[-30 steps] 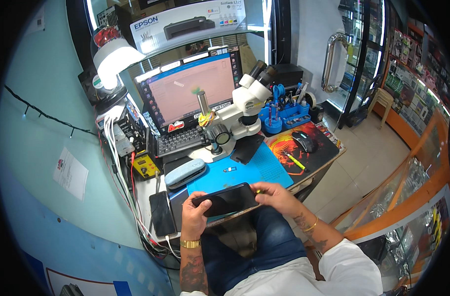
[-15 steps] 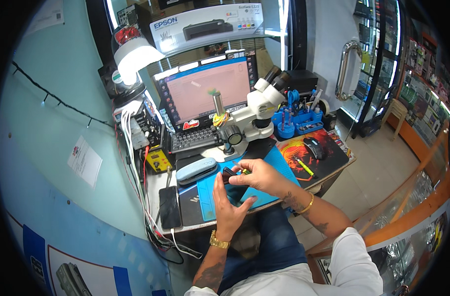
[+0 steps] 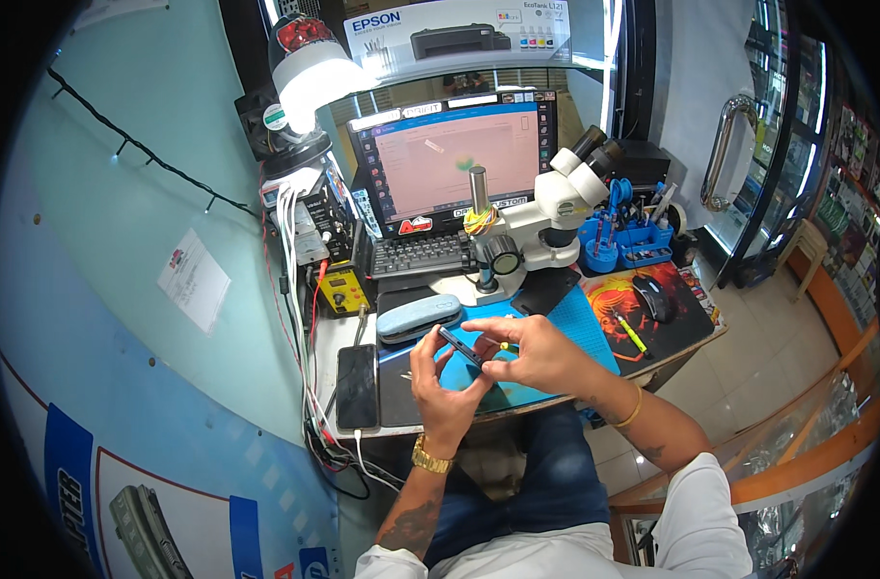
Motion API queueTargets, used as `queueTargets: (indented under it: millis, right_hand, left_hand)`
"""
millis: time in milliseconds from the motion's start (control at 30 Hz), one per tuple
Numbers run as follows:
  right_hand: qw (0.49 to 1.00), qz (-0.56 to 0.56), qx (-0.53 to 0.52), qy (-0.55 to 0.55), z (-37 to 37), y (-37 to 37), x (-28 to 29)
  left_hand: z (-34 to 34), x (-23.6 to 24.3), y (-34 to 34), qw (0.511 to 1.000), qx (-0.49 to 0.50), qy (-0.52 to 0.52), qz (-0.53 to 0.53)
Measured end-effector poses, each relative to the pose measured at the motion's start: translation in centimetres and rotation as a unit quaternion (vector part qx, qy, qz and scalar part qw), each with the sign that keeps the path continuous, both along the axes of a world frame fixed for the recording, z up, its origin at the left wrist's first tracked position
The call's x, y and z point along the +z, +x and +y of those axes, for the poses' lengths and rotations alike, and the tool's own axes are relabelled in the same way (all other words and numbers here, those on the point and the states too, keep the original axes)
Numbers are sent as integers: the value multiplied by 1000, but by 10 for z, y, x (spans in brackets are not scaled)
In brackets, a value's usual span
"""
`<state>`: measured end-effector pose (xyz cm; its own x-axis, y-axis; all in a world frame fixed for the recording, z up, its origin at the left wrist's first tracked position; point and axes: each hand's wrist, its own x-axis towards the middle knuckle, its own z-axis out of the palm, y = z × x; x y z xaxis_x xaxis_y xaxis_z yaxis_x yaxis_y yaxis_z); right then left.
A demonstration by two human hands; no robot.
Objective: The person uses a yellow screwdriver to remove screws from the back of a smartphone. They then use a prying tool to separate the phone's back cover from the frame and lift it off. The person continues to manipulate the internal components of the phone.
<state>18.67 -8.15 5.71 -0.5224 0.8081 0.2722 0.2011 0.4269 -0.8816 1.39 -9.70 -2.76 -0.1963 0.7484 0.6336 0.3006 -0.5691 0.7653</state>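
Above the blue work mat [image 3: 587, 326], a dark smartphone [image 3: 462, 346] is tilted so that its narrow edge shows. My left hand [image 3: 443, 400] grips it from the left, fingers behind and thumb at its lower end. From the right, my right hand [image 3: 541, 355] has its thumb and index finger at the phone's two ends. A small yellow-green thing [image 3: 508, 347] shows among the right fingers; its kind is hidden. Just beyond my left hand lies a grey-blue zip case [image 3: 420, 318]. Behind the hands, a flat black phone-like slab [image 3: 546, 291] rests by the microscope.
A microscope [image 3: 567, 198] stands before the monitor [image 3: 459, 159] and keyboard [image 3: 421, 256]. Left are a cabled black phone [image 3: 357, 388], a yellow-fronted instrument [image 3: 342, 289] and a lit lamp [image 3: 315, 82]. Right are a blue tool holder [image 3: 643, 241], a mouse [image 3: 654, 297] and a yellow-green pen-like tool [image 3: 631, 335].
The phone has turned edge-on between my hands. My left hand, earlier spread beside it, now closes round it. The whole view has shifted, moving the bench rightward in the picture.
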Motion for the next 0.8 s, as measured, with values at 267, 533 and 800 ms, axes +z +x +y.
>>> queueTargets:
  millis: [267,533,800]
  right_hand:
    - [960,-140,-125,208,-18,-17,0]
    - [944,-151,-171,237,-27,-27,-4]
    - [938,-151,-179,257,-25,-23,-5]
  left_hand:
    - [-1,1,5,999,32,19,14]
    - [-2,-4,3,999,32,16,1]
    - [-2,-5,4,999,36,34,7]
